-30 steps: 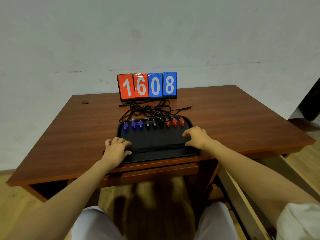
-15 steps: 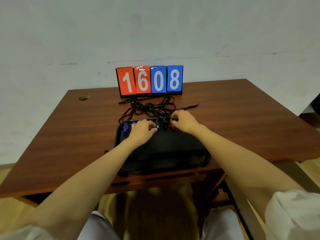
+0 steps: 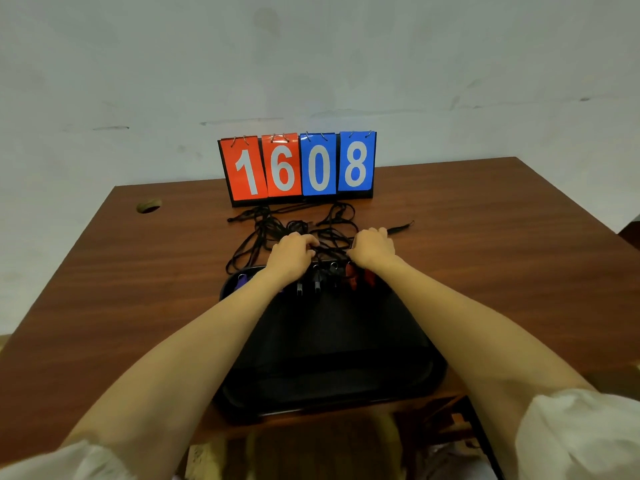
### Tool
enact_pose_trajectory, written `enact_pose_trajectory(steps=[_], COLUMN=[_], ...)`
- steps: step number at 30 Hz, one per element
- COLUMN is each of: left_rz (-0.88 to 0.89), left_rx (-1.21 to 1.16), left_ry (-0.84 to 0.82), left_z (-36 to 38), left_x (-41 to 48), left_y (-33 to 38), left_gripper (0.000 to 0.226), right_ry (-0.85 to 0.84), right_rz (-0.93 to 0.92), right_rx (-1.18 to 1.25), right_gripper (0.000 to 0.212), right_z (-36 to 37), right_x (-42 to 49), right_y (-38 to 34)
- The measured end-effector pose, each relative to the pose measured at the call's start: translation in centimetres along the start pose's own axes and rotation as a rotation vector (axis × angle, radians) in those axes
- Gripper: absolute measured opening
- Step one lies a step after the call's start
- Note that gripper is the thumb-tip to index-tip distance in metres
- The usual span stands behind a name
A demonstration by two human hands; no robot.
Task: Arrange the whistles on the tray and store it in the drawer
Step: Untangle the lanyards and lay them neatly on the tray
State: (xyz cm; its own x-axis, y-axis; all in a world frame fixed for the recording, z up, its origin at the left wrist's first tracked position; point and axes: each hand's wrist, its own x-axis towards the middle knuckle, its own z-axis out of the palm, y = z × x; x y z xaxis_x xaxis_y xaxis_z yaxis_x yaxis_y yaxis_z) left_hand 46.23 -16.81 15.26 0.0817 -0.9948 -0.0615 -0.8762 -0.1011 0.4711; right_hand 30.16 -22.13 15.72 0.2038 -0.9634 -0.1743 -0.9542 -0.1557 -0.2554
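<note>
A black tray (image 3: 332,372) lies on the brown desk at its front edge. Along the tray's far rim stands a row of whistles: blue ones (image 3: 241,281) at the left, black ones (image 3: 317,284) in the middle, red ones (image 3: 351,273) at the right. Their black lanyards (image 3: 263,226) trail in a tangle beyond the tray. My left hand (image 3: 291,254) and my right hand (image 3: 372,247) both reach past the whistles with fingers curled into the cords. My forearms hide part of the row.
A flip scoreboard (image 3: 299,168) reading 1608 stands behind the cords near the wall. A cable hole (image 3: 149,206) sits at the desk's far left. An open drawer (image 3: 460,424) shows below the desk's front edge at the right.
Both hands moved from the tray's near rim, over the whistles, to the lanyard tangle behind the tray. The camera has come closer to the desk.
</note>
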Motion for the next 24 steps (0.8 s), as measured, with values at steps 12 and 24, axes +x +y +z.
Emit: enact_pose_trajectory(steps=[12,24], left_rz=[0.112,0.118], left_rx=[-0.454,-0.746], left_ry=[0.158,0.378], left_z=[-4.5,-12.1], left_x=[-1.6,-1.2], left_y=[3.0,3.6], left_gripper=[0.032,0.014], right_ry=[-0.082,-0.056], right_rz=[0.030,-0.140], right_rx=[1.219,1.010], right_gripper=[0.013,0.065], right_z=[-7.0,-10.0], right_x=[-0.8,-0.9], right_y=[-5.1,-6.7])
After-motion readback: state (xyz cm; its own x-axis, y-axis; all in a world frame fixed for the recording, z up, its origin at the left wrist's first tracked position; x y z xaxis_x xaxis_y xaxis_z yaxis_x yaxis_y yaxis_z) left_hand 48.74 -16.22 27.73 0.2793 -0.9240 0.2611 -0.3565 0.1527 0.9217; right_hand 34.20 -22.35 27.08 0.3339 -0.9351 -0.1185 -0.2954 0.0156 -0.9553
